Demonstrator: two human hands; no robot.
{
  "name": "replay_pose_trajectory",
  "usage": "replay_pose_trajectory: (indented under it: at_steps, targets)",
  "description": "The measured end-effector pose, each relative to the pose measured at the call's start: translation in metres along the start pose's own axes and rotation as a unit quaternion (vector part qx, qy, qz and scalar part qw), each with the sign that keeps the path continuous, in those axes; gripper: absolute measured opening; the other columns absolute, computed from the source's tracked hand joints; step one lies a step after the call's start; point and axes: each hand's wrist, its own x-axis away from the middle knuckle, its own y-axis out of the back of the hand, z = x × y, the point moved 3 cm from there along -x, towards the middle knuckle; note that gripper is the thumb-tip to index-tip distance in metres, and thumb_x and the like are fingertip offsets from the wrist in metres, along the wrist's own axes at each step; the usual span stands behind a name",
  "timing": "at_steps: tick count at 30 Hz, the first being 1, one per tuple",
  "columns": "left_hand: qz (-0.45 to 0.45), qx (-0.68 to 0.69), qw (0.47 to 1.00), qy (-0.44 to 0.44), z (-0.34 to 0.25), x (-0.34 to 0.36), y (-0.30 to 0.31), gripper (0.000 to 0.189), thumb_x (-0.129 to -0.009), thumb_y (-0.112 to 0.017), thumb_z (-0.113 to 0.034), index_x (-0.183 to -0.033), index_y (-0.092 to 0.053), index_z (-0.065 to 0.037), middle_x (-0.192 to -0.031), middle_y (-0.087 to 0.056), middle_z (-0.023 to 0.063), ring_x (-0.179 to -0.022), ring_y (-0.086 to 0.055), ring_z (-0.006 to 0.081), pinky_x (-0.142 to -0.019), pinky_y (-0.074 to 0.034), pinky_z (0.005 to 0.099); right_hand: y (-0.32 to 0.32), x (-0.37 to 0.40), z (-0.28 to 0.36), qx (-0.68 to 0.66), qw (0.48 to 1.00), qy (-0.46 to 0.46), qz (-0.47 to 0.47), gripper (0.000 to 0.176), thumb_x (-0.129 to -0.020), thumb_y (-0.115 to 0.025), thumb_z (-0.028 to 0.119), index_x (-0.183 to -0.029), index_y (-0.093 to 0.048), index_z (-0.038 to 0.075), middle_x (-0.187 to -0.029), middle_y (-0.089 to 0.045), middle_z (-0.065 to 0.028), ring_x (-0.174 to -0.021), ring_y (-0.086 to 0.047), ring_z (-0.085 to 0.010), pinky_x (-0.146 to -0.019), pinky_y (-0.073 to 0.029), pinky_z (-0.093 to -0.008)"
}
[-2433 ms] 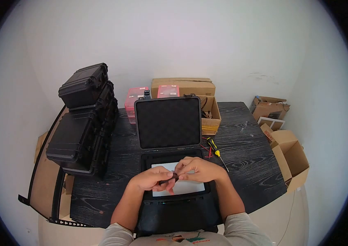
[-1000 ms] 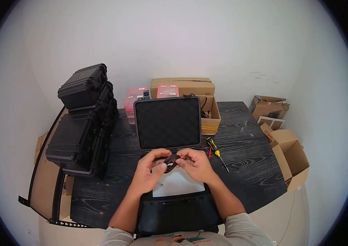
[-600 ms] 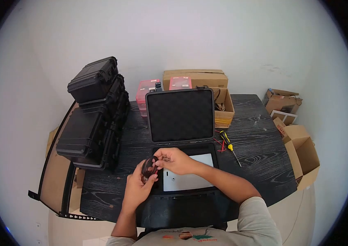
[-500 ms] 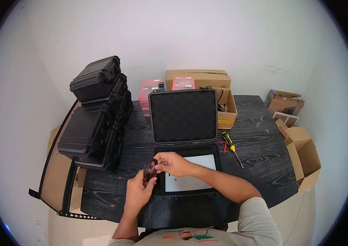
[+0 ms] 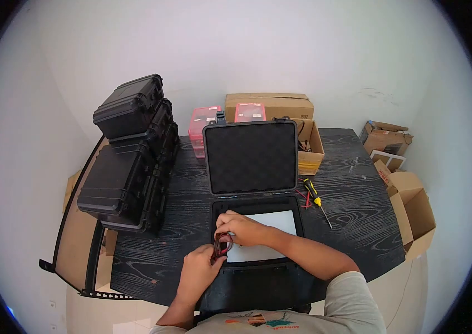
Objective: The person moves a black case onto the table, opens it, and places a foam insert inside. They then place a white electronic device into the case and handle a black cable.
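Note:
Between my two hands is a coiled red-and-black cable [image 5: 223, 243], held over the left part of an open black hard case [image 5: 300, 222]. The fingers of my left hand [image 5: 200, 266] close on the coil's lower left side, at the case's front left edge. Pinching the top of the coil is my right hand [image 5: 242, 229], its forearm reaching across the case. A flat light-grey panel [image 5: 272, 236] lies inside the case, partly covered by my right hand and forearm. The raised lid [image 5: 251, 158] shows dark foam lining.
Black hard cases [image 5: 116, 175] are stacked at the left. Behind the lid stand pink-lidded plastic boxes [image 5: 202, 125] and cardboard boxes [image 5: 269, 106]. A yellow-and-black screwdriver [image 5: 315, 195] and red leads [image 5: 306, 198] lie right of the case. An open carton [image 5: 414, 214] is beyond the table's right edge.
Both hands have moved right and slightly down with the coiled cable, from the case's left edge to over its inside. The view has shifted slightly.

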Motion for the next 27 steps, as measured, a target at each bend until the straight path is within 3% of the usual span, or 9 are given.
replay_pose_trajectory:
  at_steps: [4, 7, 13, 16, 19, 22, 25, 27]
  targets:
    - [0.04, -0.015, 0.998, 0.048, -0.007, -0.001, 0.002, 0.024, -0.081, -0.086, -0.015, -0.091, -0.072, 0.001, -0.08, -0.07, 0.0189, -0.072, -0.069, 0.0372, -0.066, -0.054, 0.0441, 0.004, 0.001, 0.007, -0.007, 1.0, 0.025, -0.009, 0.03, -0.087, -0.074, -0.003, -0.116, -0.071, 0.006, -0.107, -0.064, -0.0068, -0.105, -0.06, -0.0282, -0.093, -0.051, -0.0387]
    - [0.006, -0.079, 0.997, 0.022, -0.007, -0.002, 0.004, 0.024, -0.08, -0.087, -0.016, -0.088, -0.072, 0.0, -0.079, -0.069, 0.0174, -0.074, -0.067, 0.0367, -0.068, -0.053, 0.0445, 0.005, 0.0, 0.02, -0.019, 1.0, -0.009, -0.022, 0.032, -0.088, -0.073, -0.004, -0.118, -0.066, 0.006, -0.111, -0.064, -0.0111, -0.11, -0.06, -0.0317, -0.094, -0.052, -0.0396]
    - [-0.016, -0.036, 0.994, -0.102, 0.006, -0.004, -0.011, 0.028, -0.079, -0.087, -0.017, -0.094, -0.071, 0.001, -0.075, -0.063, 0.0157, -0.084, -0.064, 0.037, -0.075, -0.052, 0.0464, -0.001, 0.003, 0.02, 0.013, 1.0, -0.01, 0.004, 0.03, -0.086, -0.064, -0.011, -0.113, -0.063, 0.003, -0.109, -0.062, -0.0151, -0.104, -0.059, -0.0346, -0.089, -0.051, -0.0441]
    - [-0.027, -0.029, 0.996, -0.083, 0.007, 0.0, -0.009, 0.03, -0.079, -0.087, -0.017, -0.097, -0.07, 0.001, -0.081, -0.066, 0.0163, -0.087, -0.064, 0.037, -0.078, -0.052, 0.0464, -0.007, 0.004, 0.02, 0.029, 0.999, 0.024, -0.025, 0.034, -0.084, -0.064, -0.012, -0.114, -0.061, 0.002, -0.106, -0.061, -0.0144, -0.097, -0.059, -0.0347, -0.083, -0.05, -0.0434]
    - [-0.002, -0.059, 0.997, -0.041, 0.006, 0.0, -0.004, 0.032, -0.08, -0.087, -0.016, -0.1, -0.069, 0.001, -0.083, -0.068, 0.0166, -0.085, -0.066, 0.0373, -0.077, -0.053, 0.0457, -0.007, 0.003, 0.026, 0.048, 0.997, 0.021, -0.057, 0.035, -0.086, -0.062, -0.01, -0.119, -0.059, 0.001, -0.107, -0.063, -0.016, -0.098, -0.06, -0.0355, -0.086, -0.051, -0.0443]
    - [-0.001, -0.01, 1.0, 0.001, 0.014, 0.002, -0.006, 0.041, -0.08, -0.088, -0.018, -0.109, -0.066, 0.0, -0.086, -0.07, 0.0177, -0.081, -0.069, 0.0372, -0.075, -0.054, 0.0454, -0.007, 0.002, 0.021, 0.006, 0.997, -0.015, -0.074, 0.036, -0.09, -0.061, -0.008, -0.124, -0.057, 0.001, -0.107, -0.065, -0.0172, -0.1, -0.062, -0.0359, -0.088, -0.052, -0.0442]
    - [-0.022, 0.016, 0.999, 0.042, 0.009, 0.003, -0.004, 0.054, -0.081, -0.089, -0.021, -0.124, -0.063, -0.001, -0.085, -0.07, 0.0178, -0.077, -0.07, 0.0363, -0.073, -0.055, 0.045, -0.005, 0.002, 0.022, -0.023, 0.994, -0.071, -0.082, 0.031, -0.091, -0.065, -0.004, -0.121, -0.064, 0.003, -0.102, -0.068, -0.017, -0.101, -0.065, -0.0352, -0.087, -0.053, -0.0444]
    - [-0.013, -0.014, 1.0, 0.014, 0.006, 0.002, -0.003, 0.062, -0.081, -0.089, -0.022, -0.132, -0.06, -0.003, -0.087, -0.07, 0.0182, -0.079, -0.07, 0.036, -0.074, -0.055, 0.0447, -0.004, 0.003, 0.021, 0.008, 0.996, -0.04, -0.076, 0.027, -0.091, -0.068, -0.001, -0.117, -0.068, 0.003, -0.1, -0.069, -0.0168, -0.098, -0.066, -0.0344, -0.086, -0.054, -0.0439]
